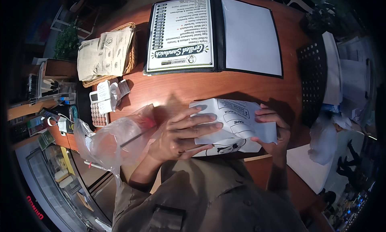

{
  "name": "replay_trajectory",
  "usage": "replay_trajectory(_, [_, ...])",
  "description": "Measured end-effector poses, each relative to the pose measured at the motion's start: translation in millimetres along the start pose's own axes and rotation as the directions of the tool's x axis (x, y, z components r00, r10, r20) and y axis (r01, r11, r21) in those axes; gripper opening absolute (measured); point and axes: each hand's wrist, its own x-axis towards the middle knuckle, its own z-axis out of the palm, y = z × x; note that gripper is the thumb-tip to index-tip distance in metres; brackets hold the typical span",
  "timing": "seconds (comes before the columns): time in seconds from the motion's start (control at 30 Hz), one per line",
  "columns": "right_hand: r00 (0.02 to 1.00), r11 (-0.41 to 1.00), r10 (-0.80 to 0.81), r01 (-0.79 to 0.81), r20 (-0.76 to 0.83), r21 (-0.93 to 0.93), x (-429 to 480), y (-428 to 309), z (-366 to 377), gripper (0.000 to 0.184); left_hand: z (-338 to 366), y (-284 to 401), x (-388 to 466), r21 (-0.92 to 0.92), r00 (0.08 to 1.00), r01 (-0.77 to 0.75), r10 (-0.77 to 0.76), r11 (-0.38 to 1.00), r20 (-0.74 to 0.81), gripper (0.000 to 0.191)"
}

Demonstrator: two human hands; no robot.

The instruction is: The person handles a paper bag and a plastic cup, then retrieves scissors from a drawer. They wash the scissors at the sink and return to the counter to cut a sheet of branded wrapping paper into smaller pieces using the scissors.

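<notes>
A white printed paper bag (232,123), flattened and creased, is held between both hands at the near edge of the wooden table. My left hand (187,131) spreads its fingers over the left part, with the thumb along the lower edge. My right hand (276,128) grips the right end, with fingers on top and the thumb below a folded-up flap. The bag bears black print and a drawing on its near side. Left of my left hand lies a crumpled clear plastic bag (111,141), with a thin dark stick and a blurred red item at it.
A menu folder (217,32) lies opened on the table (175,84). To its left stand a wicker basket (131,55) with printed paper bags (105,52) and a calculator (99,117) under paper slips (105,93). A black perforated tray (313,78) borders the right side.
</notes>
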Motion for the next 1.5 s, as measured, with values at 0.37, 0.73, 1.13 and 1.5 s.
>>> replay_trajectory(0.37, [0.987,0.980,-0.155,0.150,-0.030,-0.128,18,-16,-2,0.026,4,-16,2,-0.323,0.915,0.051,-0.174,0.945,-0.365,0.014])
replay_trajectory(0.73, [0.906,0.911,-0.399,0.408,-0.141,0.048,217,1,22,0.030,-71,-93,83,-0.240,0.611,0.177,-0.298,0.955,-0.734,0.016])
replay_trajectory(1.13, [0.983,0.975,-0.111,0.136,-0.147,0.174,377,75,94,0.022,-152,-223,139,-0.361,0.519,0.407,-0.538,0.839,-0.664,0.014])
replay_trajectory(1.5, [0.986,0.998,-0.042,0.047,0.158,-0.029,392,69,79,0.025,-207,-195,187,0.267,0.742,0.669,-0.607,0.694,-0.284,0.034])
